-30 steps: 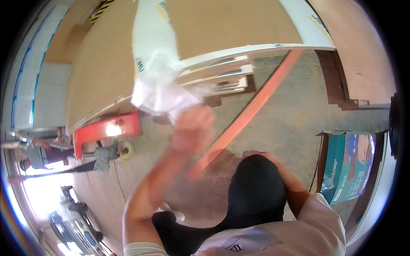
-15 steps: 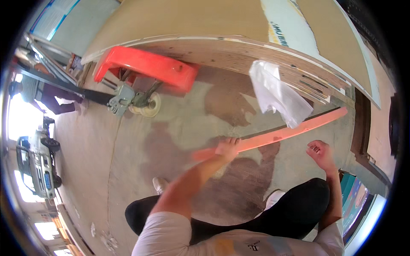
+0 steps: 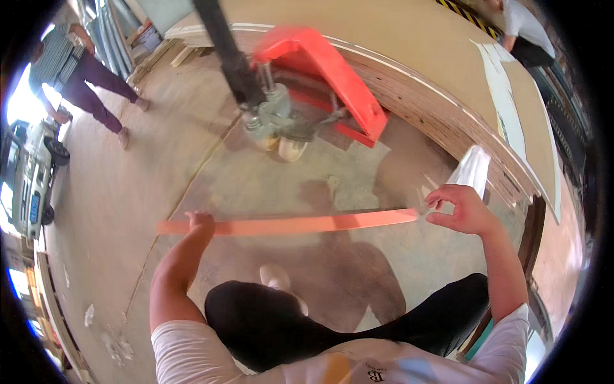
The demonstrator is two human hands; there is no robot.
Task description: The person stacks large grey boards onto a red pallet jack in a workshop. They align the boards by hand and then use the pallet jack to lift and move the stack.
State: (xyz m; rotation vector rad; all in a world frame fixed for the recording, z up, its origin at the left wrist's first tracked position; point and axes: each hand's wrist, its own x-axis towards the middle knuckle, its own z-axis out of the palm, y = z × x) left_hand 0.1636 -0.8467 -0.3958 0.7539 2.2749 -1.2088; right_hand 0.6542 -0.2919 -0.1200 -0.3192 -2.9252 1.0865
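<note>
A long, flat orange bar (image 3: 307, 224) stretches almost level in front of my knees, above the concrete floor. My left hand (image 3: 202, 222) is closed around it near its left end, with a short piece sticking out beyond. Just past the bar's right end is my right hand (image 3: 462, 208), its fingers curved and apart with nothing between them. It looks close to the bar's tip but does not grip it. Behind that hand, a crumpled white sheet (image 3: 473, 168) hangs at the side of the stacked boards (image 3: 441, 118).
A red pallet jack (image 3: 332, 70) with a dark handle stands ahead by the board stack. At the far left a person in purple trousers (image 3: 89, 80) stands near a parked vehicle (image 3: 29, 182). Another person (image 3: 527, 32) is behind the stack at far right.
My left hand has carried the bar leftward, and it now lies nearly level instead of slanting. My right hand has opened from a curl and come near the bar's right end. The view has turned.
</note>
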